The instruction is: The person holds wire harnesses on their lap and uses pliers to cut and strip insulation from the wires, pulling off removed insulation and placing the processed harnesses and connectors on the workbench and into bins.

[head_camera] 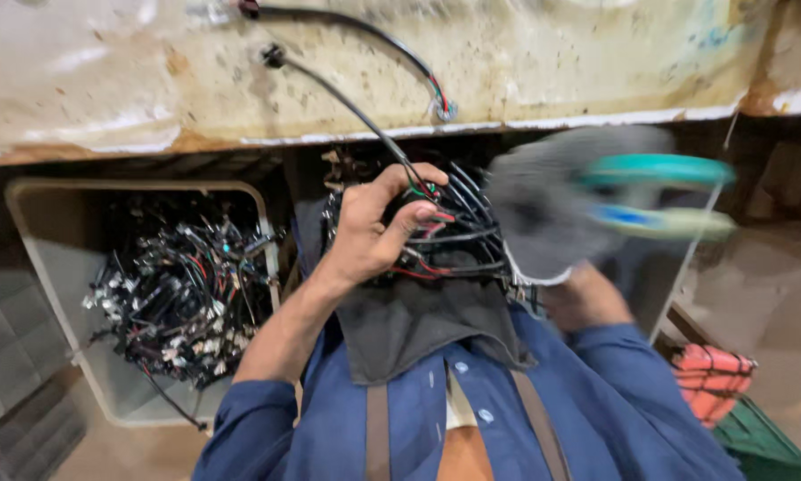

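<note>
Left hand (374,233) clamped on a black cable (351,107) at frame centre, above a wire bundle (458,240). Gloved right hand (543,214) blurred, grip impossible to tell. Likely snagging: loops could catch and drag neighbouring wires from the bundle.

Your left hand (374,233) grips a cable (347,102) above the wire bundle (458,240) in your lap. A bin (35,249) of wires (182,298) sits left; the bench (151,71) lies beyond.

Dim, warm light from above; right hand (552,214) heavily motion-blurred.
</note>
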### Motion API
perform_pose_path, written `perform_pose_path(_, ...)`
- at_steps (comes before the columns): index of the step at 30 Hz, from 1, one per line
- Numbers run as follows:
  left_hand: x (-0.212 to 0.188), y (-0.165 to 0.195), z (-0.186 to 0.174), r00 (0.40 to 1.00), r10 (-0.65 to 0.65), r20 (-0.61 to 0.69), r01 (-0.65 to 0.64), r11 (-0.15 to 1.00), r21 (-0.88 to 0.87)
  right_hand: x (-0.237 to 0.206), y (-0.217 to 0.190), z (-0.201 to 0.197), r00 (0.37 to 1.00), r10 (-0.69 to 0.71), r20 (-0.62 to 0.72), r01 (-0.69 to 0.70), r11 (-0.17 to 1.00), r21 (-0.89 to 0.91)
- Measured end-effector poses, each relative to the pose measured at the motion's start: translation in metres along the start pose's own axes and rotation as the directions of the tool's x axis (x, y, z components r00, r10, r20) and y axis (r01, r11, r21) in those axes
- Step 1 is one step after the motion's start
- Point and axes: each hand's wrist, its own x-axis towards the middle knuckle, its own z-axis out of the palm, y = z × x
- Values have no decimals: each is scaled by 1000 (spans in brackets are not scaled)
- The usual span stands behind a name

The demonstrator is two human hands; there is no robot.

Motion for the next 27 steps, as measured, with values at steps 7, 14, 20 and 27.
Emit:
perform_pose_path(7, -12, -6, 9, 975, 211, 72, -210, 977, -26, 4, -9, 32, 988, 134, -75, -35, 673, 739)
perform_pose_path(14, -6, 26, 10, 997, 38, 60, -13, 928, -372, 15, -11, 29, 966, 250, -60, -137, 698, 703)
perform_pose_path(20, 3, 58, -7, 930, 79, 359, -327, 622, 711, 47, -26, 29, 956, 71, -286, 2, 969, 247)
perform_pose_path(27, 36, 51, -70, 961, 76, 268, -276, 388, 879, 80, 28, 8, 918, -46, 395, 384, 359, -851)
